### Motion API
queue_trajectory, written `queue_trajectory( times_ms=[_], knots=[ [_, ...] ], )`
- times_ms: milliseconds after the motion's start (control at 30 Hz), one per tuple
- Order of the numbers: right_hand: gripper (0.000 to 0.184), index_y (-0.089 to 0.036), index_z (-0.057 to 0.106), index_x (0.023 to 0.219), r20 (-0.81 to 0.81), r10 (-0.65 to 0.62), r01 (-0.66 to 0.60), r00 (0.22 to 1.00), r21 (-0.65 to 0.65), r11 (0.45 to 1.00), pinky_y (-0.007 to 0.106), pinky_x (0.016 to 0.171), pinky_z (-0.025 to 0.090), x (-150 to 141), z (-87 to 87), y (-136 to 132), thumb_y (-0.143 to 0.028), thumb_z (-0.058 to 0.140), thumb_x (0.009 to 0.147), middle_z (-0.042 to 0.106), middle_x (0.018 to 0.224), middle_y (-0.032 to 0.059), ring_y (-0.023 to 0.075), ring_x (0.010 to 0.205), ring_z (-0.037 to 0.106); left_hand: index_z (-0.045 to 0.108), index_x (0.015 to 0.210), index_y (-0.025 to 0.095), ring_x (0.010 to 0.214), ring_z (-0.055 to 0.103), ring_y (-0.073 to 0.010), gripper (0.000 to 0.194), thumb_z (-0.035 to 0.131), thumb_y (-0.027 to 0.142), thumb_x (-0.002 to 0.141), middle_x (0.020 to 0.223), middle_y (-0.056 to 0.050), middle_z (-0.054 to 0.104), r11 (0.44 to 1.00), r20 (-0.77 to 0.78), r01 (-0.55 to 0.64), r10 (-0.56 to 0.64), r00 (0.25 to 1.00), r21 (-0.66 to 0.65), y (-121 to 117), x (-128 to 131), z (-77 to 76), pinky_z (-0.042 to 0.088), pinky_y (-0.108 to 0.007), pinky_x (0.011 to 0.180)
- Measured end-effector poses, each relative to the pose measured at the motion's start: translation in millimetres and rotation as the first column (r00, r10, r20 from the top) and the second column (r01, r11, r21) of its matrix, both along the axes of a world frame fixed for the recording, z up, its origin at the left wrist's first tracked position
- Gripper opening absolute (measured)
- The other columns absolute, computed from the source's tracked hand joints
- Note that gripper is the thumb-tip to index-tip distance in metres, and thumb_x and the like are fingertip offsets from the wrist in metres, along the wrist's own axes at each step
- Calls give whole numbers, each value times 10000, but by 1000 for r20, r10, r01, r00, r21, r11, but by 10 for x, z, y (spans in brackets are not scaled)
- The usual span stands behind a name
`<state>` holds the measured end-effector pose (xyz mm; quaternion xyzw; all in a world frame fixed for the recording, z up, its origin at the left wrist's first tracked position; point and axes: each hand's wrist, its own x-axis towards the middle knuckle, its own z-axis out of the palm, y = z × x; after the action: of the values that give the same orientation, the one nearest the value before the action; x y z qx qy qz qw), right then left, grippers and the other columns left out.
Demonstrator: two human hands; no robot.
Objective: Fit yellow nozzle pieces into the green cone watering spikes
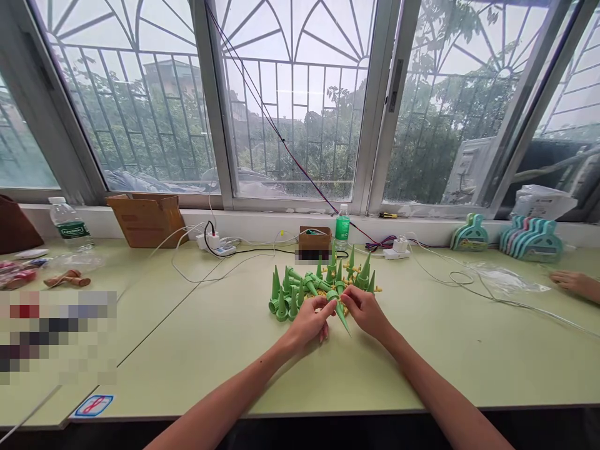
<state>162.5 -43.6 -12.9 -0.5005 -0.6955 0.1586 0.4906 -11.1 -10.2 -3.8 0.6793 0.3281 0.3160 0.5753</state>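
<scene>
A green plastic watering spike (340, 314), its pointed end tilted down toward me, is held between my two hands. My left hand (313, 319) is closed round its collar from the left. From the right, my right hand (364, 307) pinches beside the same spike; its fingertips partly hide what they grip. Just beyond both hands stands a cluster of similar green spikes (281, 307), some upright and some lying on their sides. Small yellow valve-like pieces (379, 289) show among them, mostly toward the right of the cluster.
The pale green table (210, 369) has a seam at left. Along the window sill side are a cardboard box (147, 220), a small brown box (315, 240), water bottles (342, 228), cables (234, 269) and teal hangers (529, 240). Another person's hand (574, 284) rests at far right.
</scene>
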Motion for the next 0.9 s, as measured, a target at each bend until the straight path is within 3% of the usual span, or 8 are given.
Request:
queue_trajectory(
  times_ms=[633, 767, 900],
  knots=[
    [359, -202, 431, 668, 26, 8, -9, 1000, 7, 1000, 244, 498, 292, -22, 17, -9, -416, 421, 955, 404, 562, -43, 114, 504, 364, 524, 848, 181, 429, 479, -89, 317, 636, 474, 798, 568, 67, 488, 947, -1, -88, 93, 996, 307, 24, -29, -42, 355, -209, 432],
    [356, -202, 423, 669, 18, 8, -8, 1000, 3, 1000, 243, 499, 283, -26, 20, -12, -414, 422, 955, 396, 569, -45, 114, 511, 363, 509, 834, 184, 426, 482, -86, 295, 626, 453, 811, 577, 64, 486, 943, -6, -89, 96, 995, 321, 13, -26, -35, 363, -204, 421],
    [349, -201, 432, 686, 13, 8, -8, 1000, 5, 1000, 241, 498, 280, -38, 23, -16, -418, 420, 959, 394, 569, -49, 110, 503, 360, 497, 855, 179, 423, 490, -69, 317, 624, 465, 807, 729, 26, 556, 957, 35, -97, 91, 995, 273, 1, -11, -21, 362, -199, 373]
  ],
)
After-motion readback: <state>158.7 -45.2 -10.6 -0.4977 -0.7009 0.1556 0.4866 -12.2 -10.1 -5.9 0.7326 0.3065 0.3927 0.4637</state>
